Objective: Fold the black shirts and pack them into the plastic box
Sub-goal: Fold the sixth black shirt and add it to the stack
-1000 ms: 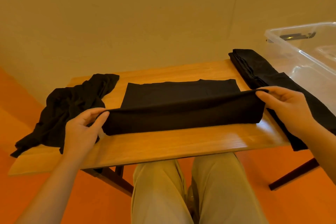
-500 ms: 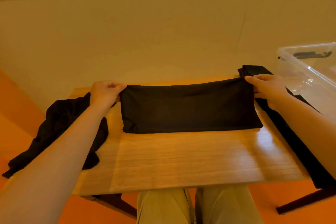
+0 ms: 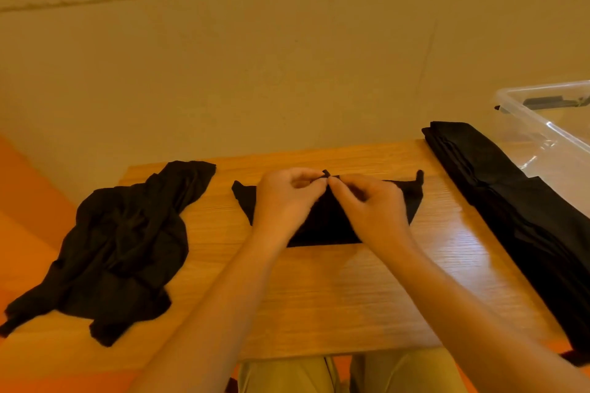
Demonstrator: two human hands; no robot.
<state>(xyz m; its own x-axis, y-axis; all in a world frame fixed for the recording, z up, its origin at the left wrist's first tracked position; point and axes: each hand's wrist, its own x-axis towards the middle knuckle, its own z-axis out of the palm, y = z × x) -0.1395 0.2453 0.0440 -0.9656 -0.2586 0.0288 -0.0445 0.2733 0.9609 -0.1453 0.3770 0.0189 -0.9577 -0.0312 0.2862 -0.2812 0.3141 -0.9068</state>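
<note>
Far left on the wooden worktop (image 3: 335, 290) lies a crumpled black shirt (image 3: 121, 242), unfolded, its lower edge reaching the worktop's near-left edge, well apart from the hands. L forearm comes in from bottom-left, angled up and to the right; left hand (image 3: 285, 201) sits over the middle of the half-folded black shirt (image 3: 322, 226), knuckles up, fingers (image 3: 314, 183) curled w/ tips pinching a small tuft of fabric at the shirt's far edge. R forearm enters from bottom-right and slants up-left; right hand (image 3: 372, 206) mirrors it, thumb and fingers curled in a pinch on the same far edge, fingertips of both hands touching or nearly so at centre. The two hands and wrists cover most of that shirt's middle; only its left corner, right corner w/ a little upturned point, and a strip of near edge show, so the fold's shape underneath can't be made out. Right of it, apart from the hands, a stack of folded black shirts (image 3: 510, 207) runs along the worktop's right side, front end hanging past the near edge. Just beside the stack, far right, the clear plastic box (image 3: 542, 124), open-topped, partly cut off by the frame. Beige trouser knees (image 3: 351, 373) show below the worktop; orange floor (image 3: 28, 201) at left.
</note>
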